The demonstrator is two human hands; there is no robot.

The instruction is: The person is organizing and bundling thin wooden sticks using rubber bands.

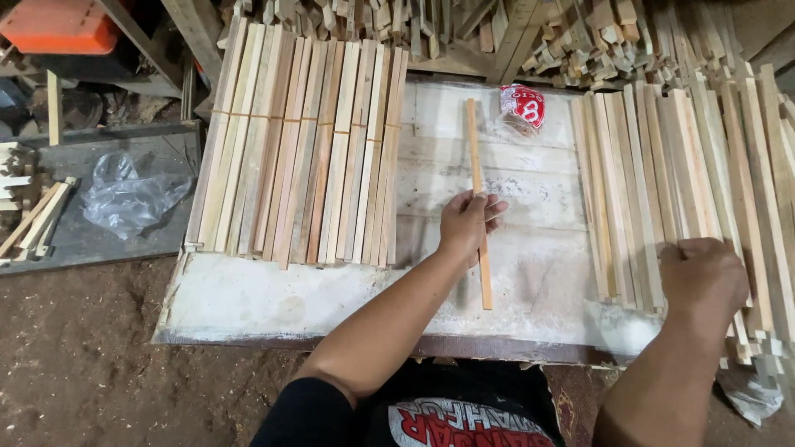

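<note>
A worker's left hand closes thumb and fingers around a single thin wooden slat, which lies lengthwise on a whitewashed plank board, at the centre of the board w/ its far end pointing toward a small red-and-white packet near the back edge. The right hand rests palm-down, fingers curled, on the near end of a loose stack of pale slats at the board's right side; whether it actually grips one can't be told from this angle.

On the left half of the board sits a flat row of similar slats, laid side by side, approx. parallel, and crossed by a thin rubber band or string near the far end. The board's paint is scuffed and stained, w/ bare wood showing at the seams, and its front edge is dark and worn.

The work surface sits low over a floor of brown sawdust and dirt. Behind it, heaps of short wood offcuts fill the background. To the left, a crumpled clear plastic bag lies on a grey sheet, beside a few more sticks, and an orange container shows in the top-left corner. The worker wears a black shirt w/ red-and-white print.
</note>
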